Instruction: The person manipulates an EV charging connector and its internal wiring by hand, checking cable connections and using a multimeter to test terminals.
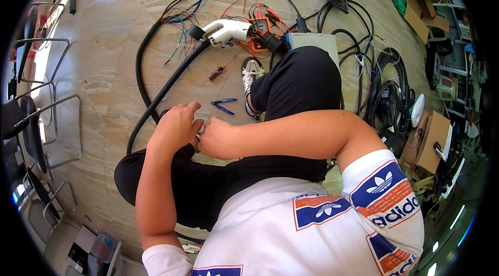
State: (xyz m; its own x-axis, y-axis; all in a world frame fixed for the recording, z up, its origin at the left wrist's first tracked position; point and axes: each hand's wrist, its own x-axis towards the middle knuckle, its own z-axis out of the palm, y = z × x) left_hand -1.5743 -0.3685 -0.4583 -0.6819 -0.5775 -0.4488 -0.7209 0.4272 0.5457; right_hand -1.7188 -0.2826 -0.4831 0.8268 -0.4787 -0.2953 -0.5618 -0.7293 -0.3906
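Two hands meet over lap, just above bent knee; left hand point(175, 125) curled, fingers bunched, resting on thick black cable point(156, 99) where it ends at lap; right hand point(217, 138) fisted against it, whether pinching anything cannot tell. Cable arcs over floor to white charging plug point(226, 31). Blue-handled pliers point(223, 105) and red screwdriver point(217, 72) lie near, within reach. Orange multimeter point(260, 32) beside plug

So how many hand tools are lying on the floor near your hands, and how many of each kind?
Pliers with blue handles, lying open on the stone floor: 1
Small screwdriver with a red and black handle: 1
Orange and black handheld meter with red leads: 1
Total: 3
Both hands, left hand and right hand, meet just below the pliers.
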